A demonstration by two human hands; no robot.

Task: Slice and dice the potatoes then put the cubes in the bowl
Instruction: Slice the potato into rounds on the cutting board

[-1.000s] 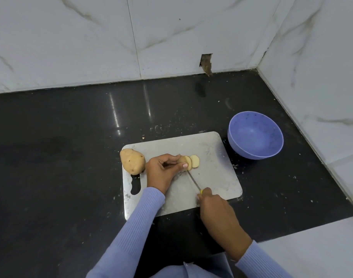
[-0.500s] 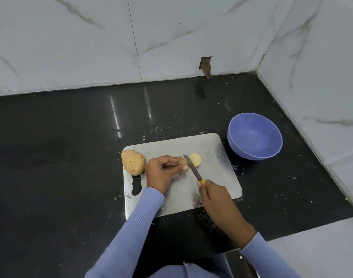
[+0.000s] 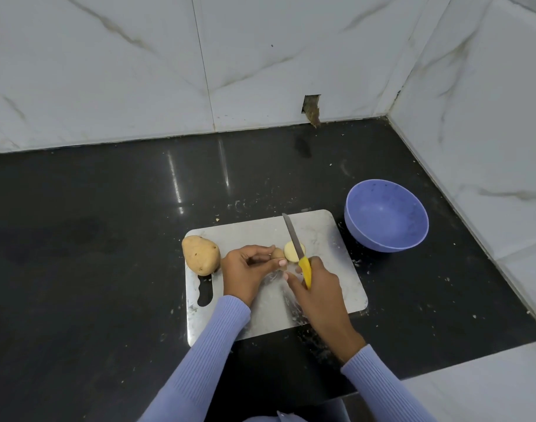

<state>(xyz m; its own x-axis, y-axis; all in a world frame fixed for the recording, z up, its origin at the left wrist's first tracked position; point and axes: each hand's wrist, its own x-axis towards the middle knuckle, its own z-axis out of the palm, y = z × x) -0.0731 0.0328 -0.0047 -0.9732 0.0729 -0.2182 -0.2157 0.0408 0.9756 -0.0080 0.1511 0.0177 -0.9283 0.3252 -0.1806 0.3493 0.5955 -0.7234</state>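
Left hand [image 3: 245, 271] pinches the small tan potato stub [image 3: 277, 254] on the steel cutting board [image 3: 336, 287]. Right hand [image 3: 317, 281] grips the yellow-handled knife [image 3: 297, 248], blade beside the stub's cut face. Recommend fingertips tucked back, vertical cuts. Empty lavender plastic bowl [image 3: 387, 236] stands beyond the knife.

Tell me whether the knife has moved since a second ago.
Yes. The knife has swung up: its blade now points away across the cutting board toward the wall, lying over the potato slice.
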